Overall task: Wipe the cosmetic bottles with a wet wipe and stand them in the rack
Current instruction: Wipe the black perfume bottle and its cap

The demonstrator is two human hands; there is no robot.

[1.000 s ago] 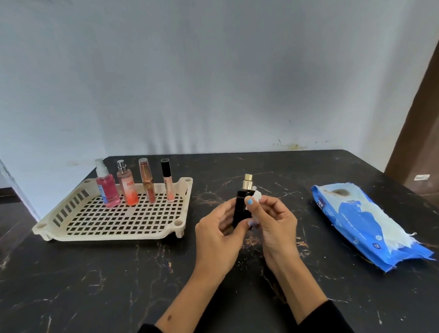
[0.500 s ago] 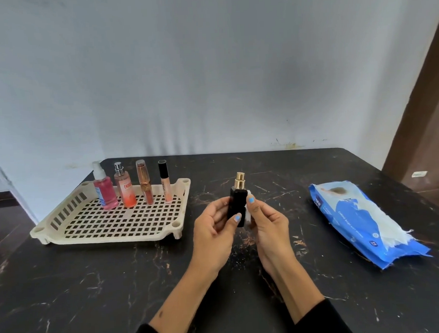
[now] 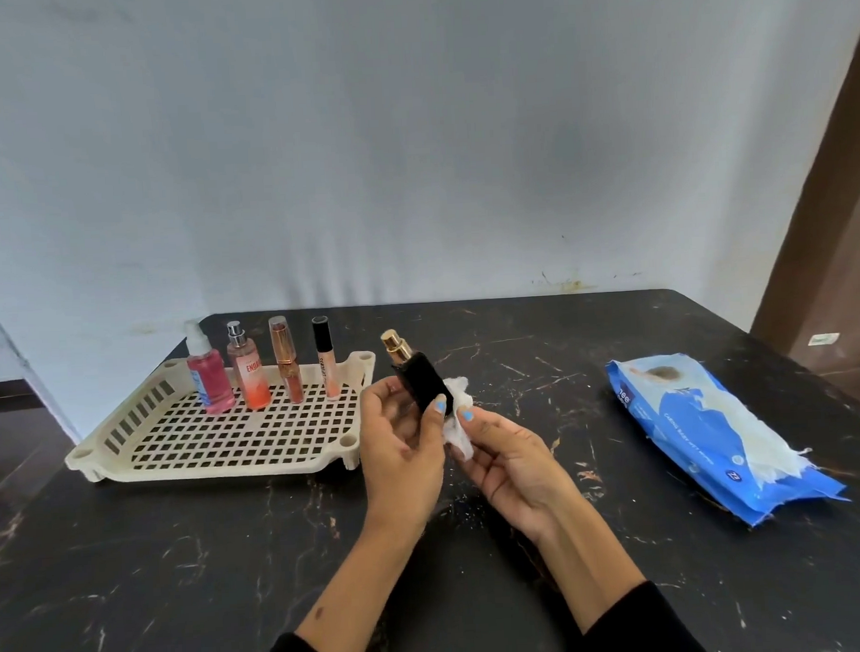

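My left hand [image 3: 399, 445] grips a black bottle [image 3: 420, 383] with a gold spray top, tilted so the top leans left toward the rack. My right hand [image 3: 510, 462] holds a crumpled white wet wipe [image 3: 459, 423] against the bottle's right side. The cream slotted rack [image 3: 236, 445] lies to the left. Along its back edge stand a pink spray bottle [image 3: 207, 380], an orange-pink bottle [image 3: 248, 378], a rose-gold tube [image 3: 285, 361] and a slim black-capped tube [image 3: 326, 360], all upright.
A blue pack of wet wipes [image 3: 708, 427] lies on the right of the black marble table [image 3: 182, 558], with a white wipe hanging from its opening. A pale wall stands behind the table, and a brown door frame [image 3: 822, 210] at the far right.
The black bottle has tipped from upright to leaning left. The wipe has come into fuller view at the bottle's right side as my right hand slid lower.
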